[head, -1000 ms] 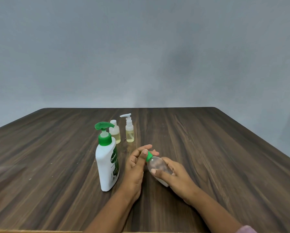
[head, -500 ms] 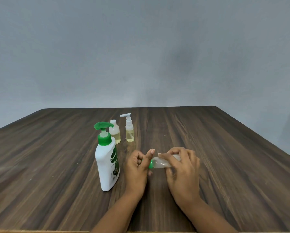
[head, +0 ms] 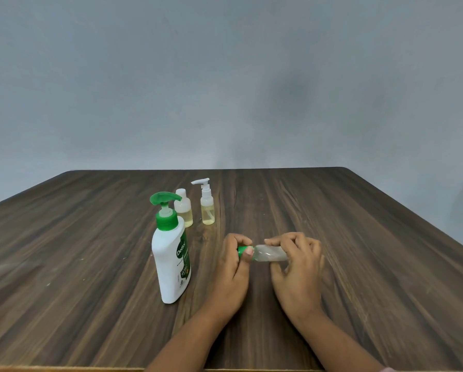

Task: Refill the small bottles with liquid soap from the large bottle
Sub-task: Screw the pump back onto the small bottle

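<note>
**Cap grip on a light, clear bottle**

The small bottle (head: 270, 254) lies sideways above the desk (head: 359, 237), between both hands. It looks clear, nearly empty and thin-walled, so probably light, a little squashy and slick; best held round the body, twisting at the green cap (head: 243, 250). The right hand (head: 297, 267) curls closed around its body; the left hand (head: 231, 267) pinches the cap. The large bottle (head: 171, 264) stands just left.
</note>
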Demonstrator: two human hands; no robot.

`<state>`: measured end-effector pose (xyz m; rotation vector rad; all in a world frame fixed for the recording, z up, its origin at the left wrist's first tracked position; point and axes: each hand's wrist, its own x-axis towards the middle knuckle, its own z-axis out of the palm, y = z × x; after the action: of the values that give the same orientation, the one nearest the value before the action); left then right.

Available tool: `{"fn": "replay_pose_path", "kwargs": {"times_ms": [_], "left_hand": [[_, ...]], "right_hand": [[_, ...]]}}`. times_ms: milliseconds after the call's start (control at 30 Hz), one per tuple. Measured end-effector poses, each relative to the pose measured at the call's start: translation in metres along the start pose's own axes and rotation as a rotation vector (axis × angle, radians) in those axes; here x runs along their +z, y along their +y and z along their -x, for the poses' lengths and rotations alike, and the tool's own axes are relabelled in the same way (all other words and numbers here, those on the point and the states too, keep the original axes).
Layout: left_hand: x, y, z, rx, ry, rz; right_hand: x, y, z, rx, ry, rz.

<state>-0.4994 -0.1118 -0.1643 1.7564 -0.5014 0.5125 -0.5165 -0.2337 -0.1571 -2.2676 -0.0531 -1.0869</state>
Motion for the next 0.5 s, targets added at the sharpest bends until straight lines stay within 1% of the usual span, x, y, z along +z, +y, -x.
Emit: {"fn": "replay_pose_path", "kwargs": {"times_ms": [33, 133, 233, 300, 333, 400, 467, 500], "left_hand": [[0.0004, -0.0013, -0.0002, 0.01, 0.015, -0.033], [-0.0019, -0.0008, -0.003, -0.045, 0.111, -0.051], [-0.0065, 0.0055, -0.0036, -0.176, 0.154, -0.097], [-0.0081, 0.0042, -0.0037, -0.264, 0.164, -0.081], [-0.0085, 0.0037, -0.0037, -0.279, 0.177, -0.059], [-0.0077, -0.0001, -0.0048, -0.282, 0.229, 0.021], [-0.0068, -0.0013, -0.0058, -0.307, 0.263, 0.133], [-0.0061, 0.0001, -0.006, -0.324, 0.254, 0.185]], "right_hand": [[0.0, 0.0002, 0.0002, -0.006, -0.001, 0.004], [-0.0016, -0.001, 0.0011, -0.046, -0.006, 0.027], [-0.0022, -0.0035, 0.0022, -0.081, 0.019, 0.07], [-0.0034, -0.0031, 0.0012, -0.059, 0.048, 0.055], [-0.0044, -0.0018, 0.001, -0.045, 0.056, 0.032], [-0.0083, -0.0011, -0.0008, 0.009, 0.072, -0.096], [-0.0097, -0.0015, -0.0038, 0.17, 0.024, -0.376], [-0.0093, -0.0026, -0.0049, 0.264, -0.017, -0.52]]}}
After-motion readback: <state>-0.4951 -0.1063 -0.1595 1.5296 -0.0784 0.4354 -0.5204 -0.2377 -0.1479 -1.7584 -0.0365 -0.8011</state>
